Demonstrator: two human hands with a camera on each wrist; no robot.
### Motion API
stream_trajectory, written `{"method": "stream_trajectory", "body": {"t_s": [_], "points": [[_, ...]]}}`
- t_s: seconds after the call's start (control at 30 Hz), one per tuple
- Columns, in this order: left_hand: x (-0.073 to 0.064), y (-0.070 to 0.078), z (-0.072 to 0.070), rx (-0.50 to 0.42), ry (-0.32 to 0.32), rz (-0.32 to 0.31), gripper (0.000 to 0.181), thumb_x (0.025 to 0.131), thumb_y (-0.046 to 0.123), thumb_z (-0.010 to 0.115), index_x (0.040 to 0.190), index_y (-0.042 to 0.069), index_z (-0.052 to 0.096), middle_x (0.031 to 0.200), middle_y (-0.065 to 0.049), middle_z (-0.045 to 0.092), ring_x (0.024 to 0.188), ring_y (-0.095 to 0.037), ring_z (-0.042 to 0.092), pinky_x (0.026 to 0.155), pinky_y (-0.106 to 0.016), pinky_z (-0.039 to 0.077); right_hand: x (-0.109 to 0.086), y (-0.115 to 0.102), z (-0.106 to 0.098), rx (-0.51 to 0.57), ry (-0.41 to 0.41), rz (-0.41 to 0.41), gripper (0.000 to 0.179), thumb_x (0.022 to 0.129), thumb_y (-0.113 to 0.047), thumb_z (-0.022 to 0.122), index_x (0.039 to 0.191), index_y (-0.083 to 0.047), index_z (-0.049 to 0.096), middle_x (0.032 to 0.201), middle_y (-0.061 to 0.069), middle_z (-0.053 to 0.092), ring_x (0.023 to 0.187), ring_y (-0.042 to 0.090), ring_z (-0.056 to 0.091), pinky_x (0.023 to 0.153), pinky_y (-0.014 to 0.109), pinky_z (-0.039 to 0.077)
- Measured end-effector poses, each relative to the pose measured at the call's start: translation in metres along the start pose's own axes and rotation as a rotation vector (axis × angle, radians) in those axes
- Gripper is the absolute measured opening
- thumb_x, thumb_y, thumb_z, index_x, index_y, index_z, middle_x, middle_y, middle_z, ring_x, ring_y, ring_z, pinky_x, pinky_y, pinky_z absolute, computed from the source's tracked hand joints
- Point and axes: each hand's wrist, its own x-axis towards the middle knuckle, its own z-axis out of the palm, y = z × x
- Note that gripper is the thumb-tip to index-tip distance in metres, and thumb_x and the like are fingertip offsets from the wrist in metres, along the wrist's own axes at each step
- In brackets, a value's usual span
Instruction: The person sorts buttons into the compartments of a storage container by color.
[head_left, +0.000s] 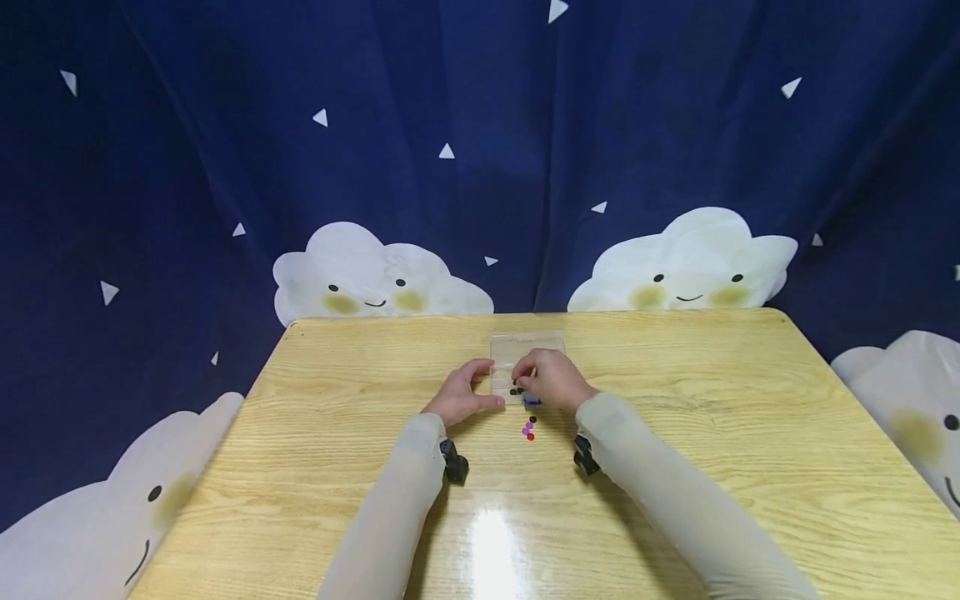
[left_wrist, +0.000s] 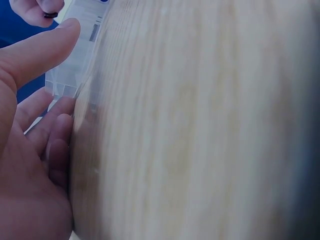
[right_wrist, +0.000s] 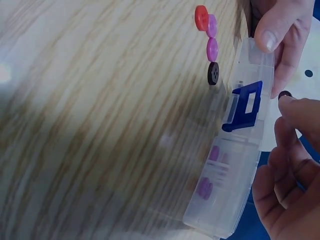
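Note:
A clear plastic box (right_wrist: 235,175) with a blue latch (right_wrist: 245,107) stands on the table, its lid (head_left: 527,342) raised at the back. Over it, my right hand (head_left: 553,379) pinches a small black button (right_wrist: 284,94) between thumb and forefinger. My left hand (head_left: 459,396) lies along the box's left end, fingers and thumb spread at its edge without curling round it. Several dark buttons (head_left: 513,392) show in the box in the head view. Through the front wall, purple buttons (right_wrist: 205,188) are visible in the right wrist view.
In front of the box, a black button (right_wrist: 213,73), two purple buttons (right_wrist: 212,50) and a red button (right_wrist: 201,18) form a short line on the wooden table (head_left: 360,375). A dark blue curtain (head_left: 495,167) with clouds hangs behind the table's back edge.

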Motion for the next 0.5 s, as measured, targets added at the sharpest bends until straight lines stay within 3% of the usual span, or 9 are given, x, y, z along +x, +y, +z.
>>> {"method": "stream_trajectory", "body": {"t_s": [0.23,0.5], "points": [[0.0005,-0.0003,-0.0003,-0.002,0.001,-0.002,0.076,0.082,0.022,0.082,0.148,0.016,0.045,0.148,-0.007,0.049,0.130,-0.028,0.047,0.113,-0.045,0.040,0.0005,-0.0014,0.0011,-0.038,0.005,-0.008,0.009,0.088,-0.008,0.072,0.090,-0.012,0.080,0.088,0.001,0.073,0.083,0.015,0.063,0.087,0.038,0.055],[-0.0001,-0.0006,0.0009,0.030,0.002,0.018,0.075,0.084,0.022,0.080,0.149,0.014,0.043,0.148,-0.011,0.049,0.129,-0.029,0.048,0.110,-0.044,0.042,-0.0004,-0.0031,0.0042,-0.047,0.012,-0.064,0.010,0.087,-0.006,0.071,0.090,-0.009,0.080,0.086,0.002,0.073,0.082,0.016,0.064,0.085,0.039,0.055]]}}
